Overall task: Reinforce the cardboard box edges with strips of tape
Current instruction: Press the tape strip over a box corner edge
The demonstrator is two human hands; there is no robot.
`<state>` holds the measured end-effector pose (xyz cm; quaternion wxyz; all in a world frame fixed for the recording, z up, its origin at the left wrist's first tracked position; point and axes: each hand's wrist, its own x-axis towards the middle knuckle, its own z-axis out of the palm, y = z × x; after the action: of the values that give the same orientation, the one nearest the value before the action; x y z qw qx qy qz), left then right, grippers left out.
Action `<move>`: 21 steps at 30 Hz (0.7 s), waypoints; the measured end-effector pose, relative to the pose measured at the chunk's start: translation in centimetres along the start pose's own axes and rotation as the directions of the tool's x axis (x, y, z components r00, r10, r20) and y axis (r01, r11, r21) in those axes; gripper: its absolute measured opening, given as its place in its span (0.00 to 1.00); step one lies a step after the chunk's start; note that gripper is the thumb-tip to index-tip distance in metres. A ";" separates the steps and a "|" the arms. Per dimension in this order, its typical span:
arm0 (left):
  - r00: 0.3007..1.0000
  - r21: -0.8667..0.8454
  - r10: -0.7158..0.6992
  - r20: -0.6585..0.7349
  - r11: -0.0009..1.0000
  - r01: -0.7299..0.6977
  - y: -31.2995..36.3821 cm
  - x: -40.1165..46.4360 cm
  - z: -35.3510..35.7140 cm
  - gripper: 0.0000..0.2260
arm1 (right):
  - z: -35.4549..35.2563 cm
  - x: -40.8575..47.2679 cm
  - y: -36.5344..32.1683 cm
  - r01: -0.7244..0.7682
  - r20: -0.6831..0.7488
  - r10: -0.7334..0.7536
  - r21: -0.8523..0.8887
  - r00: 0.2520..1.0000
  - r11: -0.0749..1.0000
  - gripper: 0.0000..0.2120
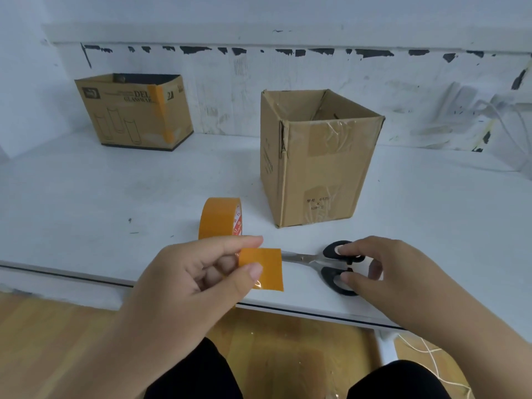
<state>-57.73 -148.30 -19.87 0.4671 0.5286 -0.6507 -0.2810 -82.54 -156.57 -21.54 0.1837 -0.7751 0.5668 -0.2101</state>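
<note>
An open brown cardboard box (pixel 316 156) stands upright in the middle of the white table, with old clear tape on its near face. An orange tape roll (pixel 220 218) stands on edge to the box's front left. My left hand (pixel 187 280) pinches a short orange tape strip (pixel 263 267) between thumb and forefinger, near the table's front edge. My right hand (pixel 383 272) rests its fingertips on the black handles of the scissors (pixel 331 263), which lie flat on the table with blades pointing left behind the strip.
A second printed cardboard box (pixel 135 110) with an orange tape strip on its face stands at the back left against the wall. White cables (pixel 506 125) trail at the far right. The table's front edge (pixel 288 309) lies just below my hands, above a wooden floor.
</note>
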 end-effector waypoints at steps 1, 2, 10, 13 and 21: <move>1.000 0.003 -0.004 0.001 1.000 0.004 0.0 0.2 0.1 0.18 | 0.0 0.0 -0.1 0.013 -0.010 -0.013 0.013 1.000 1.000 0.13; 1.000 0.009 -0.010 0.003 1.000 0.010 0.1 0.4 0.2 0.18 | -0.1 0.0 -0.3 0.030 -0.020 -0.029 0.015 0.999 0.999 0.13; 0.999 0.153 0.029 0.022 0.988 -0.032 1.3 2.4 0.5 0.14 | -1.8 -0.6 -6.0 0.217 -0.034 -0.223 0.409 0.974 0.886 0.22; 0.997 0.208 0.057 0.048 0.976 -0.066 2.1 3.6 0.4 0.17 | -1.9 -0.2 -7.8 0.300 -0.052 -0.303 0.380 0.951 0.875 0.23; 0.987 0.212 0.128 0.100 0.966 -0.147 2.6 7.4 -1.0 0.07 | -3.3 2.3 -8.3 0.242 -0.096 -0.222 0.380 0.970 0.893 0.08</move>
<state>-57.93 -154.50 -14.93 0.3961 0.5180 -0.7321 -0.1968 -77.09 -156.48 -14.14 0.2934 -0.7798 0.4215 -0.3579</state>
